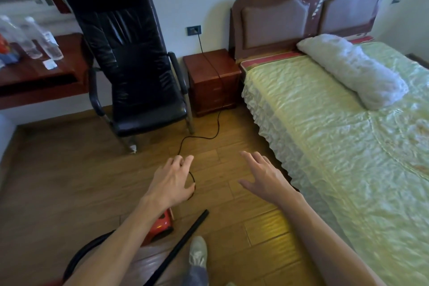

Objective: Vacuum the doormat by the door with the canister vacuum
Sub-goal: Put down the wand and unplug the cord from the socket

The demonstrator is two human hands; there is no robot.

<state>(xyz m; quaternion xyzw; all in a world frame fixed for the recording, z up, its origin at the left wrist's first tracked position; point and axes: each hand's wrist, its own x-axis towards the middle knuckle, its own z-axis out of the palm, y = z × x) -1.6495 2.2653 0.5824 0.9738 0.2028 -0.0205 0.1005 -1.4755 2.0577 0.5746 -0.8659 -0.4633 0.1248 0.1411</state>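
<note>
My left grip (173, 176) curls on the thin, limp power cord (218, 123); my right grip (262, 176) hangs spread and empty. The red canister vacuum (162, 224) sits on the floor under my left forearm. It looks like light, rigid plastic, best steered by its stiff black wand (185, 239). No doormat is in view.

2 hands out over the wooden floor (69, 181), beside the bed (325, 123).
The left hand (173, 179) curls its fingers round the black power cord (210, 138) running from the wall socket (194, 30); the right hand (262, 179) is spread, holding nothing. The red canister vacuum (162, 223) and black wand (185, 237) lie on the floor.
</note>
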